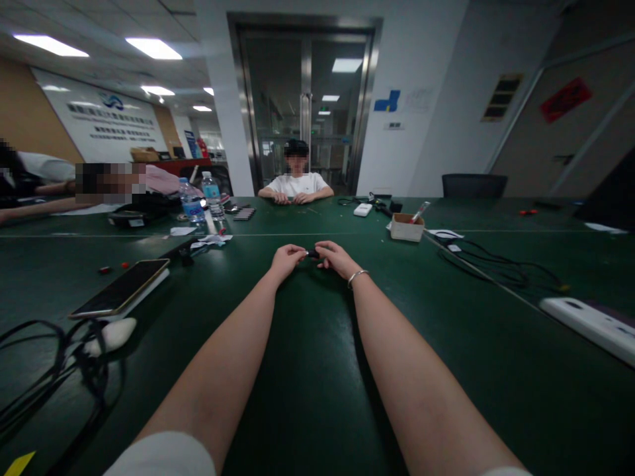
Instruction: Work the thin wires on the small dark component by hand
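Both my arms reach forward over the green table [317,370]. Between my fingertips is a small dark object [312,253], too small to name, with a pale tip toward the left. My left hand [288,261] pinches its left end. My right hand [338,259], with a silver bracelet [358,277] at the wrist, pinches its right end, and its lower fingers curl below. The two hands almost meet, just above the tabletop.
To my left lie a phone [124,287], a white mouse [112,336] and black cables [54,370]. Water bottles [192,201] stand farther back. A small box [407,227], cables [496,259] and a white power strip [590,324] are on the right. A person [296,185] sits opposite.
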Tool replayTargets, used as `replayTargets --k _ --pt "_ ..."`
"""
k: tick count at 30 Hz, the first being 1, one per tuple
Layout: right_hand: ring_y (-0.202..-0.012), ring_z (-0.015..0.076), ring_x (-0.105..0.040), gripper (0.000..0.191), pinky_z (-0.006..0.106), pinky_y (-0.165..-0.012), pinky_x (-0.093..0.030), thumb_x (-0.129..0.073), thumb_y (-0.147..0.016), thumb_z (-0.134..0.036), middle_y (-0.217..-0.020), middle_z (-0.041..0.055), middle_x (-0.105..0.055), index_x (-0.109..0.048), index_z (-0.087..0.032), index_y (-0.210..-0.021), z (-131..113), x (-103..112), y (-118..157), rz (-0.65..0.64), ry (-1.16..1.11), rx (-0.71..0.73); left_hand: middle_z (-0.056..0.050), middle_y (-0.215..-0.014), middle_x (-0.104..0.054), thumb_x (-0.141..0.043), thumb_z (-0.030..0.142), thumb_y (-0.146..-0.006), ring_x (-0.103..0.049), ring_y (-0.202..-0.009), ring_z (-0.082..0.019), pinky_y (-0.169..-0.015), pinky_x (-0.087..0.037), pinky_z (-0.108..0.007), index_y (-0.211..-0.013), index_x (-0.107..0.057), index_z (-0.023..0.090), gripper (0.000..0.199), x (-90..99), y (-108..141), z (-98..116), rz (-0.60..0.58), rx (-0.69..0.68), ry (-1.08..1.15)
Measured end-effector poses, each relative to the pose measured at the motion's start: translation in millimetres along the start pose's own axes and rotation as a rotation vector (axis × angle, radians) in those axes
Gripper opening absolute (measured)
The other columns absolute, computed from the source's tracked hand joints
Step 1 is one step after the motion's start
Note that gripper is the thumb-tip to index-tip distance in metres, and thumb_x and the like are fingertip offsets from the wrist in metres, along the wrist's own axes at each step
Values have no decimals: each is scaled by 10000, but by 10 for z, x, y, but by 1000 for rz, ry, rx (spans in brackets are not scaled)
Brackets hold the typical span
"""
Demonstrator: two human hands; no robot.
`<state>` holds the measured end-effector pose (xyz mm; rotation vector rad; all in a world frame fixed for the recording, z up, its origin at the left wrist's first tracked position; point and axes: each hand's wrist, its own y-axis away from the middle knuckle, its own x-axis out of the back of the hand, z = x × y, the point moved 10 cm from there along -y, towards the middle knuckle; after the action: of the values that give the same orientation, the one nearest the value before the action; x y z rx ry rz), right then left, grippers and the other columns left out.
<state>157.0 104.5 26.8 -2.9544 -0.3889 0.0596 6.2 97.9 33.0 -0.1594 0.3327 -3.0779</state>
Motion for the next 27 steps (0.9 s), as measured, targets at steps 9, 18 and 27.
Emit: replayTargets --k 9,18,27 --pt "-440 22 -475 308 180 -506 -517 -615 -768 -116 -804 5 -614 -569 -169 -1069 -7 -33 8 -28 56 -4 -34 -680 -661 -669 191 -661 -589 -636 -124 -608 -441 -247 -775 -669 123 133 1 -17 -4 -8 -23 -20" --pt "-432 26 -485 244 179 -518 -519 -600 -811 -147 -753 1 -617 -575 -155 -1053 17 -30 -10 -32 56 -7 -36 -696 -661 -669 195 -670 -599 -650 -127 -602 -442 -244 -787 -660 123 137 11 -2 4 -4 -17 -11" --pt "-425 23 -496 284 178 -496 -509 -600 -804 -103 -825 21 -635 -587 -158 -1083 -8 -41 -6 -46 70 18 -35 -661 -656 -691 241 -649 -597 -635 -132 -599 -445 -250 -763 -661 129 162 23 -11 -2 22 -14 7"
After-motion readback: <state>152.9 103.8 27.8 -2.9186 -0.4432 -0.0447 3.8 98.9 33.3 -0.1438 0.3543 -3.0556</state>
